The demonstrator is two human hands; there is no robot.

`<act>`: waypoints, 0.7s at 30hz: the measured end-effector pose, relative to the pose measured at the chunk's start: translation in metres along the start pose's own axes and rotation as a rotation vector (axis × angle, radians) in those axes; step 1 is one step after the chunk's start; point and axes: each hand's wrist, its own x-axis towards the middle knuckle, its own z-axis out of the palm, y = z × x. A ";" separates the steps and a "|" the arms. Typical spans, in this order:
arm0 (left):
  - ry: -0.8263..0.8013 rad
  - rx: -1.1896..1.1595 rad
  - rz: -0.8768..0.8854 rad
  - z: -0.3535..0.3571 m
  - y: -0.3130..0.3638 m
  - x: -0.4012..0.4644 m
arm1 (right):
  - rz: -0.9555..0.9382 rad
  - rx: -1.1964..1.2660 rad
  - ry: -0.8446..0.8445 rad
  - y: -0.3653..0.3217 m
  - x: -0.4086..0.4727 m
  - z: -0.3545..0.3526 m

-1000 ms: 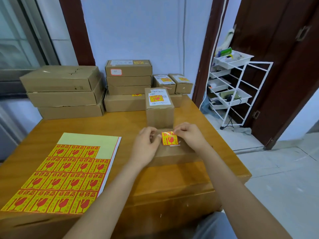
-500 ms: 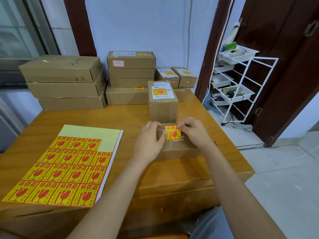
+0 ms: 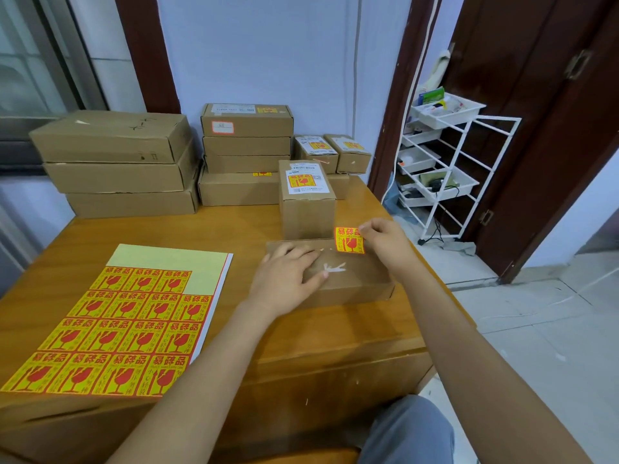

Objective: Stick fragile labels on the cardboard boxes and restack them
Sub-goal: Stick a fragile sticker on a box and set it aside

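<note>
Starting at the far left of the brown wooden table [image 3: 214,229]: a stack of three long brown cardboard boxes [image 3: 114,162], with no fragile label visible on the sides facing the camera. Lying in front, near the table edge, a yellow sheet of red-and-yellow fragile stickers [image 3: 124,326]; upper rows partly used, many stickers left. Further right, at the wall, a stack of four flatter brown cardboard boxes [image 3: 246,152], showing a yellow-red label on the top box and on the bottom one; not possible to tell for the two in the middle. Beside it, two small brown boxes [image 3: 333,152] side by side on another box, both labelled on top. In front of these, an upright brown box with a white shipping label [image 3: 306,195], also carrying a fragile sticker.

Resting flat on the low brown cardboard box with a torn white paper mark [image 3: 335,272], the left hand [image 3: 288,279], fingers straight and relaxed, only pressing to keep the box in place. Pinched by one corner in the right hand [image 3: 385,242], a single red-and-yellow fragile sticker [image 3: 349,240], held at the far edge of this box, apparently not pressed down yet.

Judging from this: several boxes finished, this one in progress, the left stack probably waiting, restacking only partly done.

Far right, on the floor, a white wire rack with trays [image 3: 442,155].
</note>
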 end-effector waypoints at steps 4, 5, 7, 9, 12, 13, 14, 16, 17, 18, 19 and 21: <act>-0.057 0.007 -0.009 -0.009 -0.011 -0.007 | 0.005 -0.043 -0.106 -0.001 -0.007 -0.002; -0.069 0.010 -0.015 -0.012 -0.013 -0.009 | 0.009 -0.039 -0.127 0.000 -0.009 0.000; -0.089 0.014 -0.027 -0.019 -0.018 -0.012 | 0.005 -0.024 -0.144 0.002 -0.012 0.005; -0.115 0.012 -0.033 -0.025 -0.021 -0.014 | -0.007 -0.014 -0.143 0.001 -0.016 0.010; -0.138 0.017 -0.049 -0.029 -0.020 -0.013 | -0.021 -0.036 -0.147 0.000 -0.018 0.017; -0.137 0.016 -0.057 -0.029 -0.018 -0.012 | -0.024 -0.049 -0.145 0.001 -0.018 0.019; -0.132 0.006 -0.066 -0.029 -0.015 -0.010 | -0.027 -0.063 -0.139 0.002 -0.017 0.019; -0.098 -0.045 -0.073 -0.027 -0.008 -0.006 | -0.033 -0.078 -0.123 0.006 -0.015 0.020; -0.073 -0.080 -0.073 -0.025 -0.004 -0.004 | -0.039 -0.082 -0.116 0.008 -0.014 0.020; -0.051 -0.119 -0.071 -0.023 0.000 -0.003 | -0.045 -0.082 -0.109 0.009 -0.014 0.020; -0.034 -0.160 -0.069 -0.022 0.004 -0.001 | -0.050 -0.082 -0.104 0.010 -0.013 0.020; -0.016 -0.217 -0.061 -0.018 0.010 0.001 | -0.061 -0.071 -0.101 0.011 -0.013 0.021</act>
